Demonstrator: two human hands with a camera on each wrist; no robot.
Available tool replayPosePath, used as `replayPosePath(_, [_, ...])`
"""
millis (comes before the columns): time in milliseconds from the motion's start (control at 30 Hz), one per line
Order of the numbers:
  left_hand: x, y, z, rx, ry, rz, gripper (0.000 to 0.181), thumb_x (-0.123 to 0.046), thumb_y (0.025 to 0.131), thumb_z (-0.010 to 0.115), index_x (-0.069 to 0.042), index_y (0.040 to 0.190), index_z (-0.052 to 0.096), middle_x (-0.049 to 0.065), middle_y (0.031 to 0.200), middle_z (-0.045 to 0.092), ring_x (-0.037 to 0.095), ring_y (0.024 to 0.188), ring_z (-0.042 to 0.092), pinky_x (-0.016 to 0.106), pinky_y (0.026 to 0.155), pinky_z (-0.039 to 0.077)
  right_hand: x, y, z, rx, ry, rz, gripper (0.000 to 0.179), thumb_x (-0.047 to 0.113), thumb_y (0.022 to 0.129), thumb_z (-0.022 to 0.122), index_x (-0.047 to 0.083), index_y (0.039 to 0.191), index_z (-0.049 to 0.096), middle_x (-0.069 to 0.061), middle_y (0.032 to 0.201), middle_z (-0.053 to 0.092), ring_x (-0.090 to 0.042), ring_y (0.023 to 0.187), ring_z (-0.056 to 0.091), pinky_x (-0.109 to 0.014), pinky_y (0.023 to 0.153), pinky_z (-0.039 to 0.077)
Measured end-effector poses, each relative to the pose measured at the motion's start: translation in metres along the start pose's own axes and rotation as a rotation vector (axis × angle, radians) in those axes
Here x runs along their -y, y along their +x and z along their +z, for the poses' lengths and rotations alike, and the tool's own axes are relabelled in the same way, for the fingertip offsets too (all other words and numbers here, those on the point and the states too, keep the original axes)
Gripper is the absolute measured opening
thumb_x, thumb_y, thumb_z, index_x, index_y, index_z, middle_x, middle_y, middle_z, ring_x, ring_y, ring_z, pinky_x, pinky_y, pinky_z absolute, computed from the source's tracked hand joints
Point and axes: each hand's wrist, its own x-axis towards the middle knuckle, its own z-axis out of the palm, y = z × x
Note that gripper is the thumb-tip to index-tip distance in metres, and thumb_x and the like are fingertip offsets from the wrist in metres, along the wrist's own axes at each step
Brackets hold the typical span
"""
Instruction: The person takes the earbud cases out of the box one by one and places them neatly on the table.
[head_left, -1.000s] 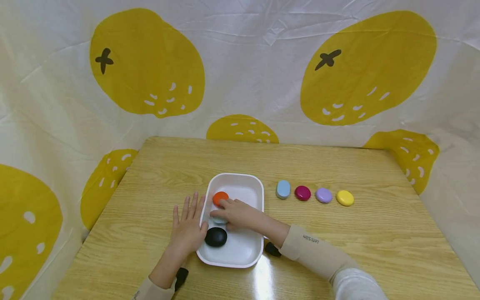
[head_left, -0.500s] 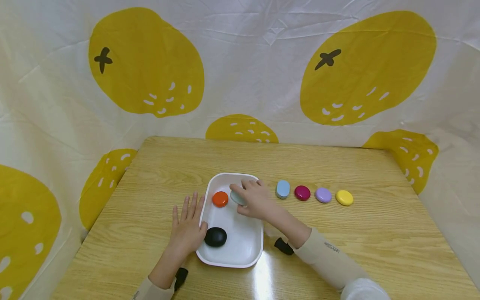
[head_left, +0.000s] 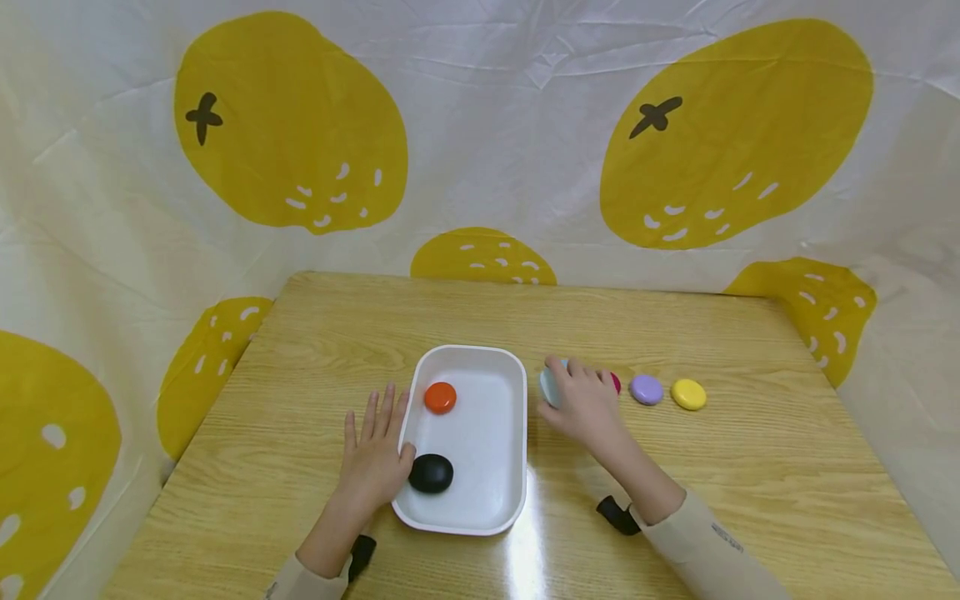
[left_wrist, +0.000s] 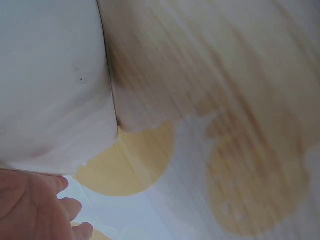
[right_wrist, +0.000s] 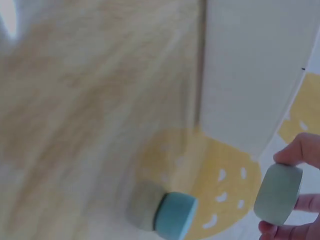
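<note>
My right hand (head_left: 588, 408) pinches a pale green, rounded oval piece (right_wrist: 279, 194) between thumb and fingers, to the right of the white tray (head_left: 522, 467). In the right wrist view it hangs above the table, apart from a light blue oval piece (right_wrist: 175, 215). In the head view my fingers and the green piece hide most of the blue one, and cover part of a dark red disc (head_left: 617, 382). My left hand (head_left: 375, 467) lies against the tray's left rim, fingers straight. Inside the tray are an orange disc (head_left: 440, 397) and a black oval piece (head_left: 431, 473).
A lilac disc (head_left: 647, 389) and a yellow disc (head_left: 689, 394) continue the row on the wooden table (head_left: 750, 483), right of my right hand. A white cloth (head_left: 510, 150) with yellow fruit prints hangs behind the table and at its sides.
My right hand has lifted the pale green piece from between the orange and black ones and carried it out of the tray to the right. The left hand has stayed in place.
</note>
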Motion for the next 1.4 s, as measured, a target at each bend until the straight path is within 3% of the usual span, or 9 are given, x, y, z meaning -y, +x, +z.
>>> replayPosePath(267, [0.001,0.002,0.001,0.006,0.017,-0.005,0.067,-0.024,0.088,0.044,-0.011,0.147,0.016,0.010,0.154,0.003,0.035,0.139,0.002,0.058,0.107,-0.002,-0.009,-0.016,0.014,0.118,-0.017,0.126,0.054,0.037,0.070,0.068,0.008,0.112,0.050,-0.016,0.089,0.057,-0.033,0.073,0.057,-0.049,0.069,0.043])
replayPosePath(567, [0.000,0.001,-0.001,0.009,0.009,-0.006,0.067,-0.024,0.088,0.044,-0.010,0.147,0.016,0.011,0.153,0.004,0.036,0.138,0.002,0.059,0.107,-0.002,-0.006,-0.025,0.023,0.189,-0.063,0.122,0.058,0.039,0.070,0.068,0.003,0.112,0.052,-0.019,0.091,0.060,-0.036,0.084,0.060,-0.052,0.071,0.043])
replayPosePath(1067, [-0.001,0.000,-0.002,0.019,0.005,-0.011,0.067,-0.023,0.088,0.044,-0.010,0.147,0.016,0.012,0.153,0.003,0.036,0.138,0.002,0.058,0.107,-0.003,-0.003,-0.027,0.033,0.268,-0.086,0.143,0.056,0.039,0.072,0.068,-0.002,0.106,0.050,-0.021,0.083,0.060,-0.037,0.076,0.060,-0.052,0.066,0.042])
replayPosePath(1400, [-0.001,-0.001,-0.002,0.006,-0.007,-0.006,0.067,-0.022,0.087,0.045,-0.010,0.147,0.017,0.012,0.153,0.004,0.036,0.138,0.002,0.059,0.107,-0.003,0.000,-0.028,0.031,0.275,-0.091,0.155,0.056,0.040,0.074,0.067,-0.002,0.106,0.048,-0.021,0.079,0.061,-0.037,0.073,0.060,-0.052,0.067,0.043])
